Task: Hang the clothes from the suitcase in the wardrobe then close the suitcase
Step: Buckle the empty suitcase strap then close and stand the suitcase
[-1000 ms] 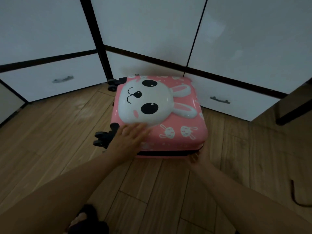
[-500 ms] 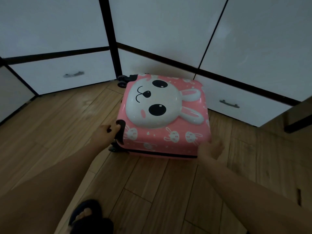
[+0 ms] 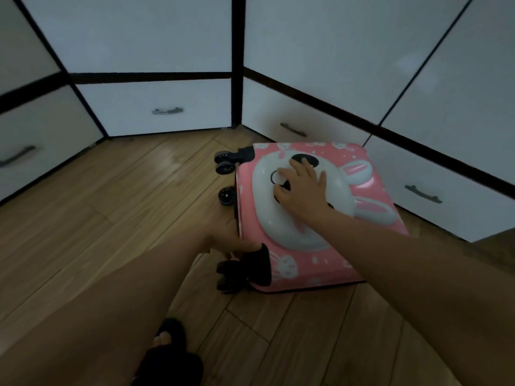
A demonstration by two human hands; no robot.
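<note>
Pressing down flat on the suitcase [image 3: 315,218], my right hand [image 3: 302,188] is lying with fingers spread and straight over the raised white bunny face on its lid. The suitcase is lying shut on the wooden floor [image 3: 111,207], just in front of the wardrobe [image 3: 334,65] drawers, its long axis running away from me toward them. My left hand [image 3: 231,243] is reaching in at the suitcase's wheeled side beside the near wheel [image 3: 228,274], fingers curling at the shell's edge; whether they are pinching a zip pull I cannot tell. That hand is nearer the seam, so I am judging it leads.
</note>
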